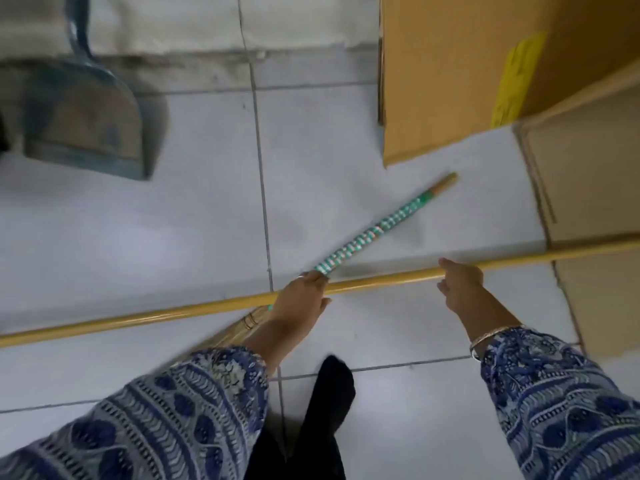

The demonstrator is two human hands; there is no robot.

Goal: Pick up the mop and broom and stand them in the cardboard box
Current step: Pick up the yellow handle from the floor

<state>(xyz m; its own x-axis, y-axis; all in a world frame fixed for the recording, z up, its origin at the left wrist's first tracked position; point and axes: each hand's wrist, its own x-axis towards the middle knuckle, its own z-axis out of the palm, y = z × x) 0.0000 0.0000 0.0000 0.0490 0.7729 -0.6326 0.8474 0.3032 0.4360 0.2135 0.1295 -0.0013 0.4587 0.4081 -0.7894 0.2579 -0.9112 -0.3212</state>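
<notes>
Head view: left hand (300, 295) holds the broom (372, 233) handle, right hand (460, 284) closes on the mop pole (194, 308). Lift both evenly, tilt them upright, then lower into the cardboard box (446, 74) nearby.

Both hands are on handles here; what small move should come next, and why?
Probably lift and tip both handles upright toward the open brown cardboard box. The left hand grips the green-wrapped straw broom, the right hand the long yellow pole, and both lie nearly flat, outside the box.
</notes>
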